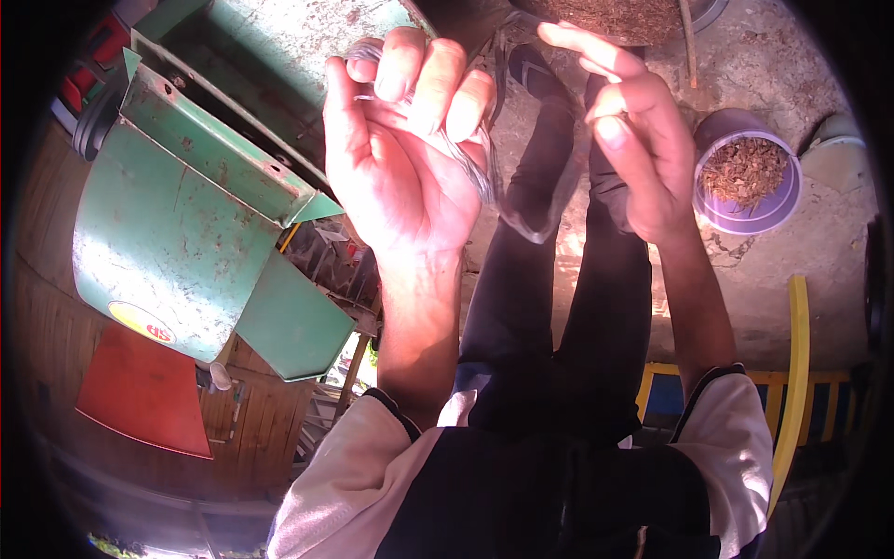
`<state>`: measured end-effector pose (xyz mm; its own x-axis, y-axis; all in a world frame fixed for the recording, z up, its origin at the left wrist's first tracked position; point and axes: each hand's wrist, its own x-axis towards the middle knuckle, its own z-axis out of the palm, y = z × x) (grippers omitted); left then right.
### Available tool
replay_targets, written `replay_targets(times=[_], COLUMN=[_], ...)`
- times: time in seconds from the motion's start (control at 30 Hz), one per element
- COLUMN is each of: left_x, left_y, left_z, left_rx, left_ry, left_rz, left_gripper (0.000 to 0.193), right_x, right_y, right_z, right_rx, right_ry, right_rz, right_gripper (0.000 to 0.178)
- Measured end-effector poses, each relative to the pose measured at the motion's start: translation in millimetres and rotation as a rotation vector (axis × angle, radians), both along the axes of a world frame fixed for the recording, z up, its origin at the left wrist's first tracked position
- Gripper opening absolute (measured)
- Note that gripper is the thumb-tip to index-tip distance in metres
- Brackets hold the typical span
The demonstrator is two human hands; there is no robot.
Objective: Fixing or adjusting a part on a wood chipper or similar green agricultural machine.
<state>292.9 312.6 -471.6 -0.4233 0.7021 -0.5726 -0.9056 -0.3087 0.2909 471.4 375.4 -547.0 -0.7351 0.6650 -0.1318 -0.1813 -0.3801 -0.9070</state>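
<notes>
My left hand (405, 158) is raised palm up, its fingers curled over a bundle of thin grey string (473, 170). A strand of the string lies across the palm, and one end shows between the thumb and first finger. From the bundle a thin, blurred loop sags to the right. My right hand (643, 140) is held up opposite, index finger stretched toward the left, the other fingers bent close to the thumb. The loop rises to these bent fingers, which appear to pinch it; the exact contact is blurred. Both hands are above my dark-trousered legs (517, 307).
On the left stands a green metal machine (177, 233) with a tray and sloping edges, close to my left forearm. A purple bucket (748, 224) of brown chips is on the concrete floor at right. A basin of shredded material (605, 19) lies ahead. A yellow curved bar (796, 373) is at lower right.
</notes>
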Motion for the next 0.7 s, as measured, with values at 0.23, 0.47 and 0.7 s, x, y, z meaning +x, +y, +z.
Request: replay_targets(times=[0.23, 0.47, 0.7], left_x=[-9, -53, -42], left_y=[9, 7, 41], left_z=[10, -24, 34], left_rx=[0.061, 0.308, -0.169], left_ry=[-0.055, 0.008, 0.402], left_rz=[0.011, -0.156, -0.047], left_gripper=[0.033, 0.03, 0.029], right_x=[-72, -49, 23], right_y=[-2, -15, -5], right_z=[16, 27, 15], right_rx=[0.745, 0.048, -0.771], right_ry=[-0.1, -0.278, -0.164], right_rz=[-0.424, 0.183, -0.02], right_gripper=[0.014, 0.015, 0.006])
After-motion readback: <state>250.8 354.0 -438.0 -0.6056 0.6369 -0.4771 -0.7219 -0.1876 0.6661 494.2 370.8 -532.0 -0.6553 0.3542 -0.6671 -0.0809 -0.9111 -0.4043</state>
